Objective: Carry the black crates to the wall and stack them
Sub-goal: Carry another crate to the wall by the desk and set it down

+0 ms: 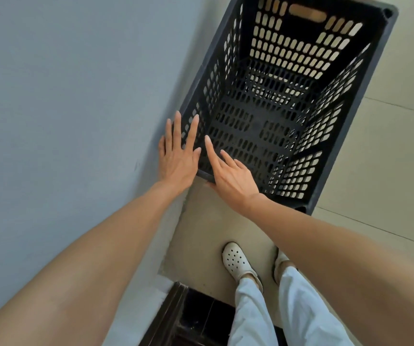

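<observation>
A black perforated plastic crate [345,136] stands tall beside the pale blue wall [63,96], seen from above with its open top toward me; through its holed bottom more black lattice shows below. My left hand [178,153] lies flat with straight fingers on the crate's near left corner, next to the wall. My right hand [230,176] rests with spread, straight fingers on the near rim. Neither hand curls round anything.
Beige tiled floor [388,158] runs to the right of the crate. My feet in white perforated clogs [238,263] stand just before the crate. A dark wooden threshold [191,318] lies behind my feet, at the bottom.
</observation>
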Motion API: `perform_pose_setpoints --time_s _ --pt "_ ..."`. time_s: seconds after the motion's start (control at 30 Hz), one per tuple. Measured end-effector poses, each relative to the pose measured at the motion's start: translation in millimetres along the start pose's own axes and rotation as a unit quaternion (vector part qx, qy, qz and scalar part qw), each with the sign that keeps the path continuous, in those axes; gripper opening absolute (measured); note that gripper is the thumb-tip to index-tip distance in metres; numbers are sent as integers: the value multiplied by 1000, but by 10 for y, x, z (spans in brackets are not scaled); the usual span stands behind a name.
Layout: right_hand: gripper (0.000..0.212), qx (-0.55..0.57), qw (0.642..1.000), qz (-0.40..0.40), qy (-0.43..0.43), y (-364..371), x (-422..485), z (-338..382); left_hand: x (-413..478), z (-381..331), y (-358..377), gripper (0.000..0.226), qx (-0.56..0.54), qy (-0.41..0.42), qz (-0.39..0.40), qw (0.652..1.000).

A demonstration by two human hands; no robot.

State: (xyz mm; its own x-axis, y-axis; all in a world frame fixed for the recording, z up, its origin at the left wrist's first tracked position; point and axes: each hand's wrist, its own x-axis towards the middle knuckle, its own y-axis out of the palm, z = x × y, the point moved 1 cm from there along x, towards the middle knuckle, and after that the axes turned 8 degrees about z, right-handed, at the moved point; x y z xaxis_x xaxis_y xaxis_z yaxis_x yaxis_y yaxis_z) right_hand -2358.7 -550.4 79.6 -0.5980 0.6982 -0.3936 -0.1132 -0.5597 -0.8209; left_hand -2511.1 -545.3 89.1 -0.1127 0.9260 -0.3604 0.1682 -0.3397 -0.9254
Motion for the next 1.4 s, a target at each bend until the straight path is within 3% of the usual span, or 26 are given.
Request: perform_pose_setpoints --time_s 0.2,0.4,0.6,0.7,1.03,1.4 --pt "111 -7 1000 -21 -8 -114 -77 -115 -3 -68 -24 72 -6 -6 5 1000" --pt "92 -66 997 -36 14 -478 -494 -834 -284 -739 144 68 0 76 1 997" --pt "55 -117 988 -78 64 -552 -929 -1458 -384 -1501 378 61 11 150 11 989" --pt "54 -97 986 -89 101 -507 -994 -1567 -393 -1803 460 62 26 182 12 983" --pt "56 0 987 -155 44 -478 -881 -1696 -319 -1909 513 58 35 158 14 987" --pt "56 -58 991 -122 13 -919 -573 -2192 147 -2314 388 57 -13 132 19 991"
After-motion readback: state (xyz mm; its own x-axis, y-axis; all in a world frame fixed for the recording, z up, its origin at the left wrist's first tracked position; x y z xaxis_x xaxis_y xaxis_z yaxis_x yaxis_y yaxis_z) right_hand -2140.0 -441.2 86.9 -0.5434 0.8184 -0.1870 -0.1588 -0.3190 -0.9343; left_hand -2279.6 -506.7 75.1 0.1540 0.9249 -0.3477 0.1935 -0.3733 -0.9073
